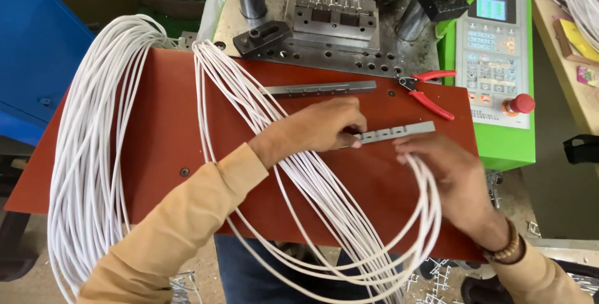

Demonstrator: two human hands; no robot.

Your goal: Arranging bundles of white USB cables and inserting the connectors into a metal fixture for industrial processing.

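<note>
White cables (349, 216) loop past board edge (374, 245).

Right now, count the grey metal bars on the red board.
2. The upper bar lies alone near the board's far edge, left of the red pliers. The lower bar lies under the left hand's fingertips. None seems hidden.
</note>
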